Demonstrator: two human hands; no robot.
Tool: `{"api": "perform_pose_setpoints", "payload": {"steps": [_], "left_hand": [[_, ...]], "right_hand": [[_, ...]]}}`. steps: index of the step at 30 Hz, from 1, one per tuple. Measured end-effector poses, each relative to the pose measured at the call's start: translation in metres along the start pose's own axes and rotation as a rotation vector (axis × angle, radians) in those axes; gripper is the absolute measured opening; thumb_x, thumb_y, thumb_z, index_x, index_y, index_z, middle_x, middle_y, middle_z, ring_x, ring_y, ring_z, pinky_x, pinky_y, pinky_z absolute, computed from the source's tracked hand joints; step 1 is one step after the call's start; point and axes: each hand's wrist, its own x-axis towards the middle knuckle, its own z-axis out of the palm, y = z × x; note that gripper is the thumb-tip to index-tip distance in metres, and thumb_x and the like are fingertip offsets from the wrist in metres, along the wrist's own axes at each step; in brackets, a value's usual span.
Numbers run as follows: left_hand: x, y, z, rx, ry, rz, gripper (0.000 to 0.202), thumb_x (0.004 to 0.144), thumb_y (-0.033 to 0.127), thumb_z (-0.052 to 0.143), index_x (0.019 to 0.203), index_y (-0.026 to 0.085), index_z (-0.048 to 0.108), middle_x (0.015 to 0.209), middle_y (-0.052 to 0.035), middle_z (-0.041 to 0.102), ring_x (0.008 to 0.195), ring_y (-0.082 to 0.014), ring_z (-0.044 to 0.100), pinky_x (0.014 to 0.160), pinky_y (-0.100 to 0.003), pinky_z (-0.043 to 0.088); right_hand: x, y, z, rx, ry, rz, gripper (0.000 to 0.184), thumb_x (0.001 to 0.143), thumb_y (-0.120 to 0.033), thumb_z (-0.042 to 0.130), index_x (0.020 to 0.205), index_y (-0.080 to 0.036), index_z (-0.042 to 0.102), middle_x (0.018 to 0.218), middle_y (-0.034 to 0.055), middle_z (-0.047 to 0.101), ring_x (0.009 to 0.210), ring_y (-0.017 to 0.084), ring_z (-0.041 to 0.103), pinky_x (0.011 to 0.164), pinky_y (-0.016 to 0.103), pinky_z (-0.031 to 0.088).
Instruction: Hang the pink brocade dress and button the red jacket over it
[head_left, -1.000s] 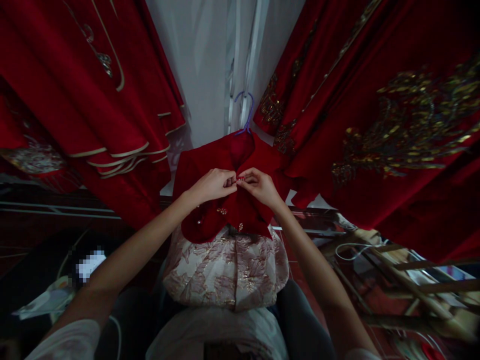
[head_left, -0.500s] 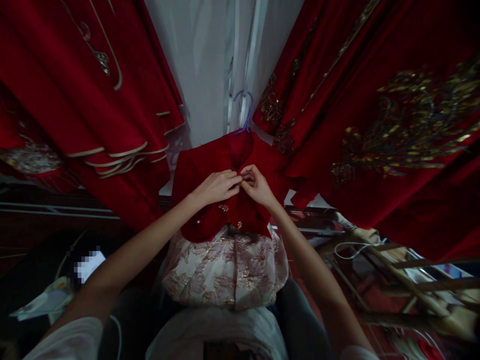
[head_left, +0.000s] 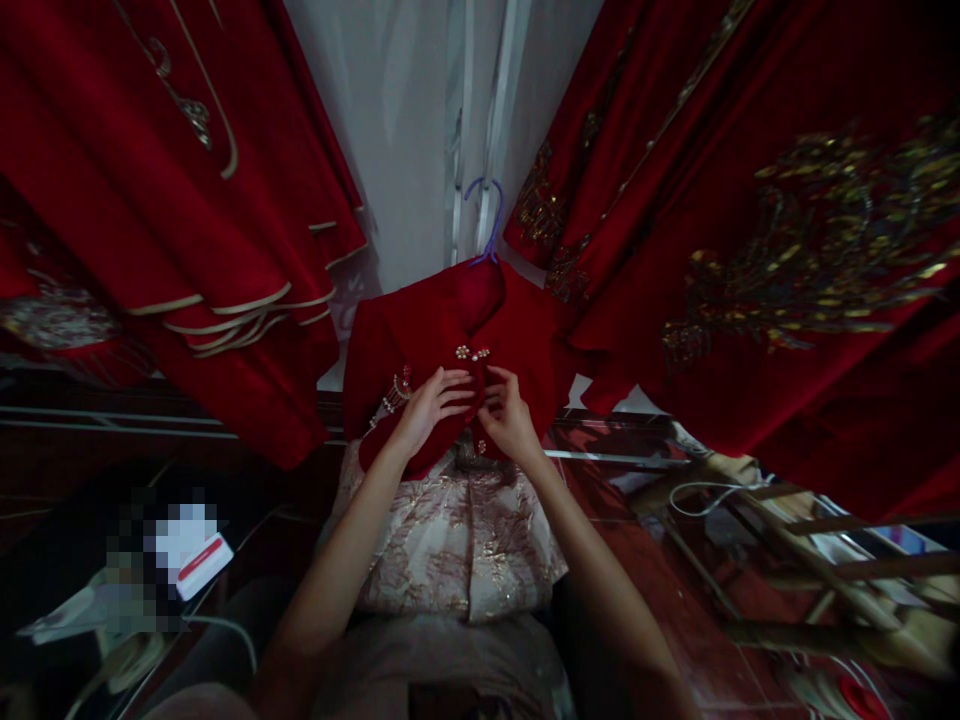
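Observation:
A short red jacket (head_left: 405,320) hangs on a purple hanger (head_left: 495,215) in front of me, lying partly over my lap. Both hands are at its front opening, below a fastened pearl-like clasp (head_left: 472,353). My left hand (head_left: 435,408) has its fingers drawn together over the left front edge. With thumb and fingers, my right hand (head_left: 510,412) pinches the other edge. A lower clasp piece (head_left: 481,447) shows beneath the hands; what lies between the fingertips is hidden. A beaded tassel ornament (head_left: 397,388) sits beside my left hand.
Beneath the jacket is a pale brocade skirt (head_left: 450,560). Red garments (head_left: 247,220) hang at left, and sequinned red garments (head_left: 750,380) at right. A wooden rack (head_left: 795,570) stands lower right. A white and red object (head_left: 204,567) and cables lie lower left.
Both hands have moved down the jacket front from the upper clasp, which now shows fastened and uncovered. They now grip the edges lower down.

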Motion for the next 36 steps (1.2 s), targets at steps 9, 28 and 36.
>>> {"api": "perform_pose_setpoints", "payload": {"steps": [9,28,36], "left_hand": [[-0.002,-0.015,0.019,-0.039,-0.08,-0.043,0.054,0.091,0.059,0.028,0.13,0.032,0.053,0.151,-0.0007,0.036,0.138,-0.023,0.034,0.105,-0.041,0.037],[-0.001,-0.03,0.021,0.059,0.325,0.25,0.038,0.088,0.046,0.044,0.102,0.016,0.063,0.11,-0.0107,0.068,0.099,-0.0197,0.065,0.094,-0.037,0.048],[0.004,-0.034,-0.055,0.279,0.831,0.514,0.017,0.075,0.026,0.058,0.091,0.018,0.059,0.095,-0.0044,0.064,0.087,-0.0135,0.062,0.082,-0.026,0.05]], "right_hand": [[-0.003,-0.014,-0.014,-0.076,-0.028,-0.107,0.068,0.068,-0.026,0.07,0.127,-0.023,0.036,0.12,0.011,0.046,0.094,0.018,0.055,0.075,0.032,0.055],[-0.005,-0.057,-0.076,0.211,-0.355,-0.003,0.022,0.079,-0.03,0.065,0.096,-0.024,0.052,0.098,0.0028,0.054,0.093,0.014,0.055,0.082,0.027,0.047],[-0.001,-0.044,-0.028,0.362,-0.432,0.098,0.034,0.069,-0.036,0.076,0.091,-0.021,0.055,0.085,-0.0009,0.056,0.077,0.01,0.057,0.073,0.024,0.05]]}}
